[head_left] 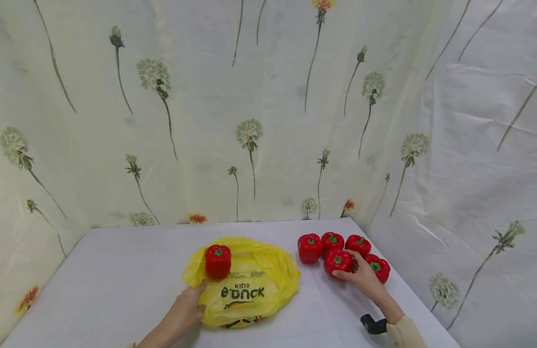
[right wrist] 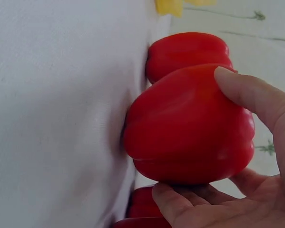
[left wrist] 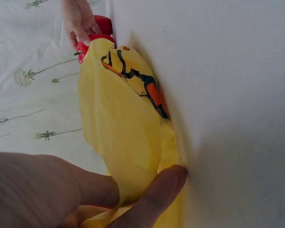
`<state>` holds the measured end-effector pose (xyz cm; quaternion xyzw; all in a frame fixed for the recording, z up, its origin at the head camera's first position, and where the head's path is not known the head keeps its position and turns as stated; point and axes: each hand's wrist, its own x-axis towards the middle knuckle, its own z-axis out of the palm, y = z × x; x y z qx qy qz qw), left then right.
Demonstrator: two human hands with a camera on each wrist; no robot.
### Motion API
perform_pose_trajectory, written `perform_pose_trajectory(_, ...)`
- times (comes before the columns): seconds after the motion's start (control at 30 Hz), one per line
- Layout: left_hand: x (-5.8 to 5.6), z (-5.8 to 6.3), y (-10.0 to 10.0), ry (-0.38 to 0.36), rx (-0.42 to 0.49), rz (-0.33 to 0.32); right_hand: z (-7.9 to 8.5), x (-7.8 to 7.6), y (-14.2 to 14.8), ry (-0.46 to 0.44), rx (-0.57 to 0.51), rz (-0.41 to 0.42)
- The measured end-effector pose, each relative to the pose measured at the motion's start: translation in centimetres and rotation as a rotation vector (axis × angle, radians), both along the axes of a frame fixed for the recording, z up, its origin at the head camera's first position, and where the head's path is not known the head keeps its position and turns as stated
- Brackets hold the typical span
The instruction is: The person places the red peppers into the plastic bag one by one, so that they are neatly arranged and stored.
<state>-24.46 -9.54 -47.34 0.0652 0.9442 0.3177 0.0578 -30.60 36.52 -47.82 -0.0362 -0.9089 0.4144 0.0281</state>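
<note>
On the left, my left hand [head_left: 186,305] pinches the near left edge of a yellow plastic bag [head_left: 274,290], thumb and fingers on either side of the film in the left wrist view. One red bell pepper [head_left: 218,262] stands upright on the bag's far left part. Over on the right, my right hand [head_left: 365,276] holds another red bell pepper [right wrist: 190,126], thumb on its upper side and fingers beneath it in the right wrist view. Several more peppers [head_left: 310,249] cluster close around that one.
A black angled object [head_left: 373,324] lies on the white-covered table [head_left: 133,270] beside the right wrist. A light curtain [head_left: 207,121] printed with dandelions hangs behind the table and along its right side.
</note>
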Motion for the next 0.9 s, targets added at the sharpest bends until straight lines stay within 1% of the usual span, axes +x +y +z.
perform_pose_trajectory(0.23, 0.05, -0.07, 0.08, -0.003, -0.005, 0.005, -0.19, -0.04, 0.02, -0.003, -0.005, -0.016)
perform_pose_trajectory(0.47, 0.15, -0.1, 0.06, 0.022, 0.0, -0.001, -0.33, -0.03, 0.02, -0.019, -0.019, -0.031)
perform_pose_trajectory(0.9, 0.25, -0.09, 0.03, 0.044, -0.015, -0.004, -0.53, 0.01, -0.13, -0.024, -0.019, -0.047)
